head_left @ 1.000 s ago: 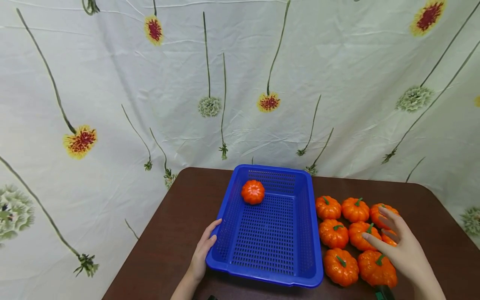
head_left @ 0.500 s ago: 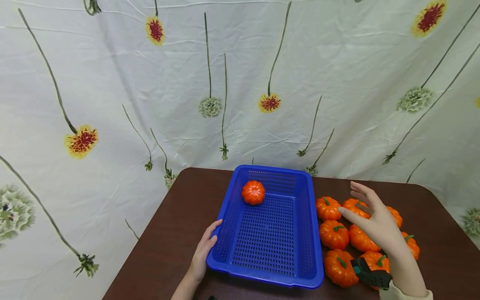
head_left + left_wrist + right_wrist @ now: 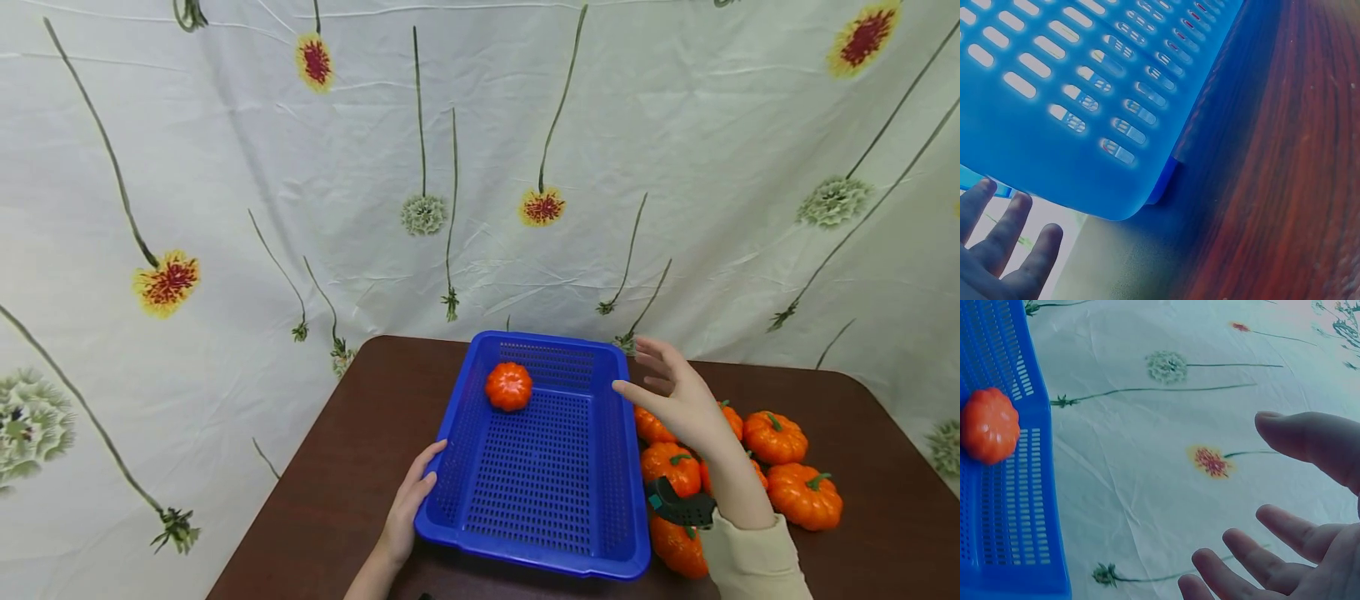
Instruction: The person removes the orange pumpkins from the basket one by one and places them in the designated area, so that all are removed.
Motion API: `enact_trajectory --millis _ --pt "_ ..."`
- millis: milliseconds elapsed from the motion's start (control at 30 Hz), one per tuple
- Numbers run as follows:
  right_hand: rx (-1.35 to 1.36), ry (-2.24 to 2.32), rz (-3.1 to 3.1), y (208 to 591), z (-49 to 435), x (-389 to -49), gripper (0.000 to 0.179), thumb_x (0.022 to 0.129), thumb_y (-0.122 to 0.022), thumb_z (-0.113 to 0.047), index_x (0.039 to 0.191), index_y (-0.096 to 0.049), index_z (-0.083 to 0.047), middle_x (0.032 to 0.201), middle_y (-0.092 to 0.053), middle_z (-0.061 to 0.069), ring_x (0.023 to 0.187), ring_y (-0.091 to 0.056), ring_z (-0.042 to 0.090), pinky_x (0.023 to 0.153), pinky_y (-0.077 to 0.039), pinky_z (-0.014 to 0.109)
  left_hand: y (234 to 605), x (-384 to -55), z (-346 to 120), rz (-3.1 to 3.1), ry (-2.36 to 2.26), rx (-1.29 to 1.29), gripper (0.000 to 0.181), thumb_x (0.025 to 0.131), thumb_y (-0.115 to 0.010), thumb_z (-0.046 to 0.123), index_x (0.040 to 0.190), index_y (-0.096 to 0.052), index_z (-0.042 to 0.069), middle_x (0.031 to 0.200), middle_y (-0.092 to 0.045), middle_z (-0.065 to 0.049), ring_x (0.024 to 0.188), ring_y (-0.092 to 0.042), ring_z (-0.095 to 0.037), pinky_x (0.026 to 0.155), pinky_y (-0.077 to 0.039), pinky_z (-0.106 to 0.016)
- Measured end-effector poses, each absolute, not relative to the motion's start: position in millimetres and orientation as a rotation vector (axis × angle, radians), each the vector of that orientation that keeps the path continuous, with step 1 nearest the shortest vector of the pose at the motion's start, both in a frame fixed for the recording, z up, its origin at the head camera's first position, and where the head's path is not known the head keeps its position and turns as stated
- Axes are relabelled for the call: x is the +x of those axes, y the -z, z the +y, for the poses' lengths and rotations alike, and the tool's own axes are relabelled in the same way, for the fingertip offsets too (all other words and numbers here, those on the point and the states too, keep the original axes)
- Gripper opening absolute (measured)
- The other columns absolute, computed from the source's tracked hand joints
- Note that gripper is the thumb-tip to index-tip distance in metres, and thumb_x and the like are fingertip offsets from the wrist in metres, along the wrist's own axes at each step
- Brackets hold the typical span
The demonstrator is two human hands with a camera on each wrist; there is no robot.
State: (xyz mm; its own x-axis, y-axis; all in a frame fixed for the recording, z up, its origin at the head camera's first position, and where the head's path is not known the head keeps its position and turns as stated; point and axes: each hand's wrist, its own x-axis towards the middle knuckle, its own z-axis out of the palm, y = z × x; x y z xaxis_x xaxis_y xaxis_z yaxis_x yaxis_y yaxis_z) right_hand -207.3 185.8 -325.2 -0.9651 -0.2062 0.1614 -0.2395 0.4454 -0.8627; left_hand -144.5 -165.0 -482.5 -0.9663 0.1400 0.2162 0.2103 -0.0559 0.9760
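A blue plastic basket [image 3: 536,562] with slotted walls stands mid-table, holding one small orange pumpkin [image 3: 509,387] near its far left corner. My left hand [image 3: 397,521] rests against the basket's left rim with fingers extended; in the left wrist view its fingertips are right at the basket's edge. Raised near the basket's far right rim is my right hand [image 3: 690,412], thumb and fingers spread, nothing between them. The right wrist view shows this empty palm beside the basket wall [image 3: 1057,506]. Several orange pumpkins [image 3: 776,437] with green stems lie right of the basket, partly hidden by the right arm.
The dark brown wooden table [image 3: 330,450] has rounded far corners. Behind it hangs a pale cloth [image 3: 360,150] printed with flowers. A black band [image 3: 678,504] sits at the right wrist, above the sleeve [image 3: 750,554].
My right hand has moved left from over the pumpkins to the basket's right rim, still spread and empty. The left hand, basket and the pumpkin inside have stayed put.
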Motion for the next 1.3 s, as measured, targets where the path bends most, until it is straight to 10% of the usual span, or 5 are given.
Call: enact_trajectory --millis 1300 --pt "0.169 -1.815 -2.637 392 70 -283 0.07 0.084 -0.068 -0.02 0.143 -0.033 -0.006 0.142 -0.035 0.023 0.126 -0.039 0.04 0.094 -0.038 0.053 479 -143 -164 -2.131 2.225 -0.376 0.044 0.1 -0.031 0.017 0.143 -0.032 0.006 0.143 -0.03 -0.022 0.119 -0.042 -0.026 0.093 -0.039 -0.026"
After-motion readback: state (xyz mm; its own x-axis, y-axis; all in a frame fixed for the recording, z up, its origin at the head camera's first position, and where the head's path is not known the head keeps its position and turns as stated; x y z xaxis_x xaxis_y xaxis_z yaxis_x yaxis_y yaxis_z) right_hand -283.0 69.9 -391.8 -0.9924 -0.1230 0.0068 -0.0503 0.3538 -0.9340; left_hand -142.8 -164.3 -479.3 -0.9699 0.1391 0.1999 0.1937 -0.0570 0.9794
